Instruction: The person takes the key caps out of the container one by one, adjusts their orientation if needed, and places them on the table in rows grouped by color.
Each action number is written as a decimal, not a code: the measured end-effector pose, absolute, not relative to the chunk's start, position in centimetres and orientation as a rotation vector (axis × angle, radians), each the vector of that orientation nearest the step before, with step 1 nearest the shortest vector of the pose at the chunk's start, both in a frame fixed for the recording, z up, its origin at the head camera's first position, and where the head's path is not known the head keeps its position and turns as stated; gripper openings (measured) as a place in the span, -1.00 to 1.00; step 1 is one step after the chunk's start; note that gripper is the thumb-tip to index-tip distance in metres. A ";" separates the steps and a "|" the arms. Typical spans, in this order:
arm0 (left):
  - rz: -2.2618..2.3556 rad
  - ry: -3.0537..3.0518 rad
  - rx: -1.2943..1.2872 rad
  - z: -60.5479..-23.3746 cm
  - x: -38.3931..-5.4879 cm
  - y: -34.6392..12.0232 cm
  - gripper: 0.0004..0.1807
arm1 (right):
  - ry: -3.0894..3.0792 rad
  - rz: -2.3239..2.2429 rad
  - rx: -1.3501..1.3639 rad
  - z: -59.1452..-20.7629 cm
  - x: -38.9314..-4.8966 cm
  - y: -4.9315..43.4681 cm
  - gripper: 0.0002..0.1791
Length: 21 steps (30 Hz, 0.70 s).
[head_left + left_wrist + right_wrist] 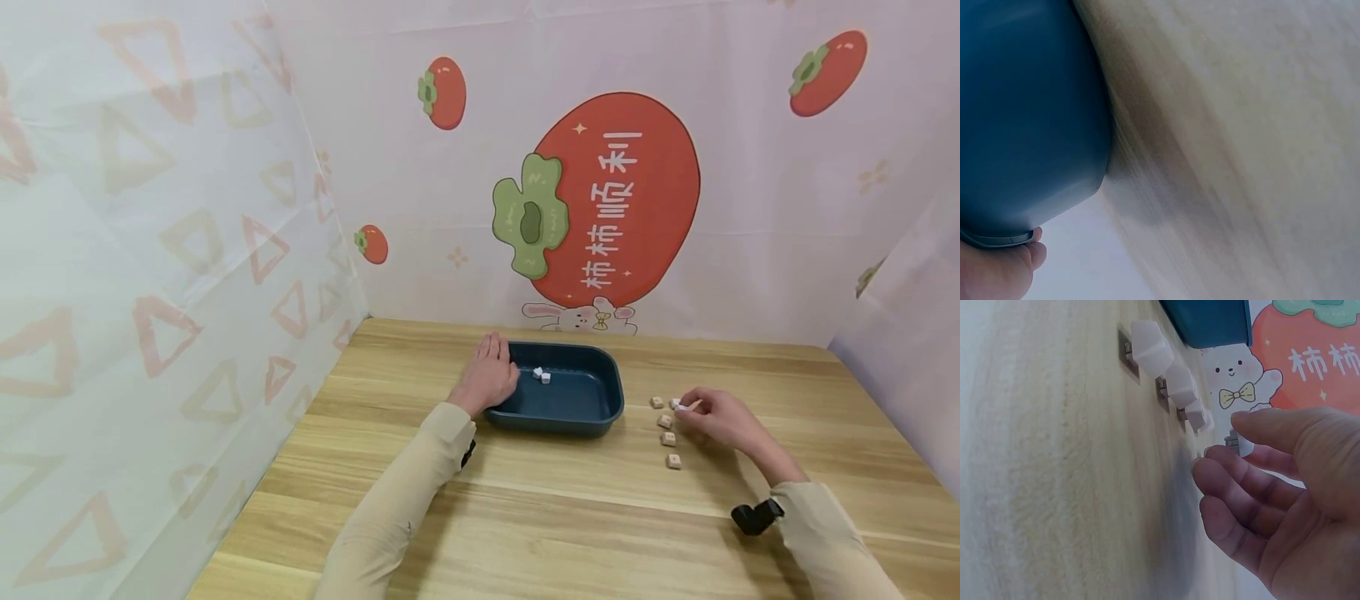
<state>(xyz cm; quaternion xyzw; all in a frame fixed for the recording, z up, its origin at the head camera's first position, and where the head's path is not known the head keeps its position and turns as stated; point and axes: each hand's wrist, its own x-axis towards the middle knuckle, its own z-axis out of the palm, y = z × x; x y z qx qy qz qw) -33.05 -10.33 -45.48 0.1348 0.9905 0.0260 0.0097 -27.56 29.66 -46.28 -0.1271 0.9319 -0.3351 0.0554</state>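
Observation:
A dark blue rectangular tray (558, 429) stands on the table, with a few small white keycaps (545, 378) inside. My left hand (487, 377) rests along the tray's left rim, fingers straight and pointing away; its fingertips show beside the rim in the left wrist view. To the tray's right, my right hand (716, 417) pinches a white keycap (1245, 446) with grey parts beneath between thumb and fingers. The other fingers are loosely bent. Several pale keycaps (668, 439) sit close by on the wood, in a rough line left of this hand.
The wood-grain table (525, 517) ends at a back wall sheet (420, 183) printed with persimmons and a rabbit. Another sheet with triangles (225, 250) hangs on the left side. A black wrist device (757, 517) sits near the right sleeve.

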 end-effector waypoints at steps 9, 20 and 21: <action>0.048 3.099 0.417 -45.4 -33.1 -10.3 -0.30 | 2.782 -1.012 -0.346 -46.9 -27.7 30.1 -0.68; 0.065 3.099 0.419 -45.4 -33.0 -10.3 -0.31 | 2.807 -0.989 -0.360 -47.9 -27.9 30.3 -0.68; 0.065 3.099 0.418 -45.4 -33.0 -10.3 -0.31 | 2.810 -0.988 -0.356 -48.0 -27.9 30.3 -0.68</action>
